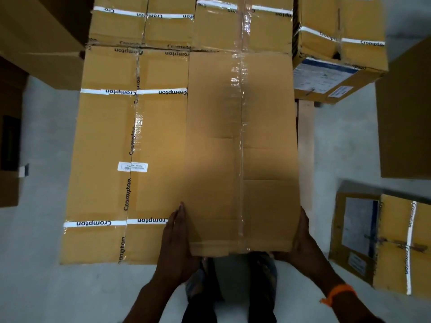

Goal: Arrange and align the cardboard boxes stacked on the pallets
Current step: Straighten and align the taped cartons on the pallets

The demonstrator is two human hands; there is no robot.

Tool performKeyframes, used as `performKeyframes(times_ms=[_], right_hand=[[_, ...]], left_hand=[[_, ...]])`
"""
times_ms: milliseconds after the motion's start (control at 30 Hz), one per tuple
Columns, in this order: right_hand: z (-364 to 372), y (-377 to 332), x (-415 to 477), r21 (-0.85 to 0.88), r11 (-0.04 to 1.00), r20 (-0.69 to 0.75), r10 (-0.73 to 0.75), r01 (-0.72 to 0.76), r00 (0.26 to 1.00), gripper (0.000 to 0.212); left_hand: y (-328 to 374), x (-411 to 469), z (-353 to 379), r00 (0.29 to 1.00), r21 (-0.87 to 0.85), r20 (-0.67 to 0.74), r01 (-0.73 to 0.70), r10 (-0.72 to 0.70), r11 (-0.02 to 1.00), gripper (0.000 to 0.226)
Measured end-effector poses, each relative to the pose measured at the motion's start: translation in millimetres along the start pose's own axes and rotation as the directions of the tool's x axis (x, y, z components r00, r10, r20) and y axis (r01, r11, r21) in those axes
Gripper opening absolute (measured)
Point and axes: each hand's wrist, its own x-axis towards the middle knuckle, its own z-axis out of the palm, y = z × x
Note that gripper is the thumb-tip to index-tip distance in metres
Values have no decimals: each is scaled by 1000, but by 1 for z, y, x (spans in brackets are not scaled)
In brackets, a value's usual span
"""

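A plain cardboard box [240, 148], sealed lengthwise with clear tape, was seen lying level with a Crompton-taped box [116, 159], which was touched along its left long side. Its near end was held between both hands. The left hand [177, 241] was pressed flat against the left side near the front corner, with the fingers straight and pointed away from the person. The right hand [303, 241] was laid the same way against the right side, fingers extended along the wall. Nothing was clenched; the box was squeezed between two flat palms. Whether the right thumb was tucked under the front edge could not be told. An orange wristband [338, 293] was worn on the right wrist.

Beyond the far end, a row of taped boxes [186, 24] was ranged against the plain box's far edge. A wooden pallet slat [305, 148] was exposed just beside the plain box on the right, with the grey floor [345, 148] next to it. Farther right, a labelled box [335, 78] was stacked apart. Another box [384, 241] was seen lower down on the right.
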Motion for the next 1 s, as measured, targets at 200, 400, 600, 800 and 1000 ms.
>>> performKeyframes(times_ms=[200, 400, 600, 800, 1000], right_hand=[[-22, -24, -18, 196, 976, 42, 86, -93, 995, 120], [-42, -44, -114, 471, 882, -281, 169, -18, 945, 75], [-83, -55, -271, 608, 783, -501, 253, 129, 827, 60], [-90, -46, -420, 733, 618, -635, 474, 283, 610, 85], [-77, -9, -463, 705, 524, -706, 581, 478, 406, 99]], left_hand=[[68, 6, -44, 960, -369, 125, 279, -251, 886, 121], [166, -36, -63, 986, -454, -31, 133, -164, 881, 81], [295, -84, -74, 994, -480, 105, 46, 5, 876, 71], [436, -138, -66, 862, -356, 318, -277, 394, 893, 80], [523, -116, 40, 606, -292, 555, -499, 569, 816, 57]])
